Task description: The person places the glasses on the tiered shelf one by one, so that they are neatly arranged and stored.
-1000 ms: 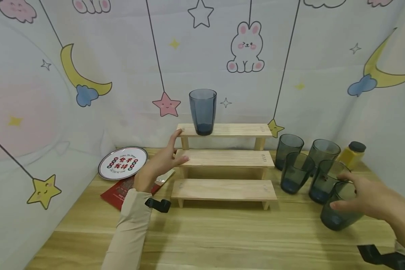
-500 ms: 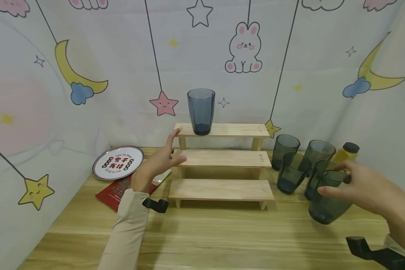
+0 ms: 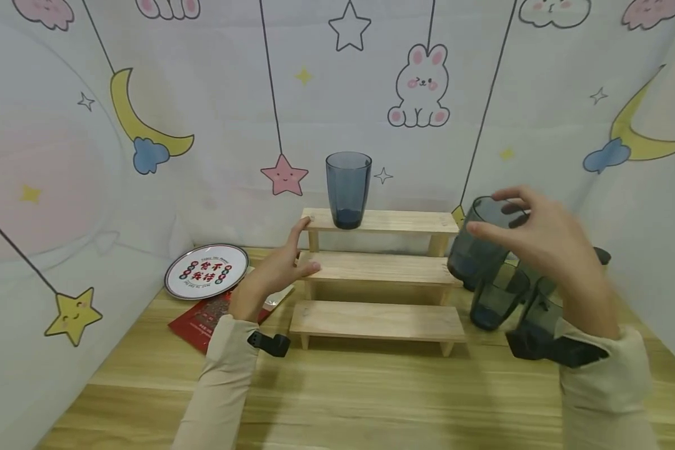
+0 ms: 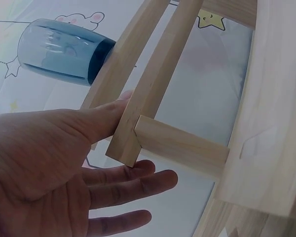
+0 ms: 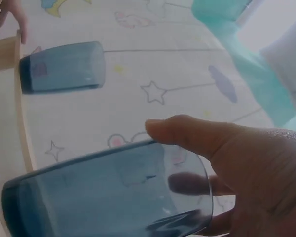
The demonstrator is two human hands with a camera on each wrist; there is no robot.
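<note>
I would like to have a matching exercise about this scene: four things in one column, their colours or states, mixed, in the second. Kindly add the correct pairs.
Things:
1. Plate
2. Left hand
3. Right hand
4. Rack

Colours or states:
A. holding a glass near its rim
B. pale wood, with a blue glass standing on top
C. white, with red characters
D. touching the left end of the top tier

Pairs: 1-C, 2-D, 3-A, 4-B

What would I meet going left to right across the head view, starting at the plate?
White plate, left hand, upright glass on the top shelf, tilted glass in the person's grip, then the right hand gripping it.
</note>
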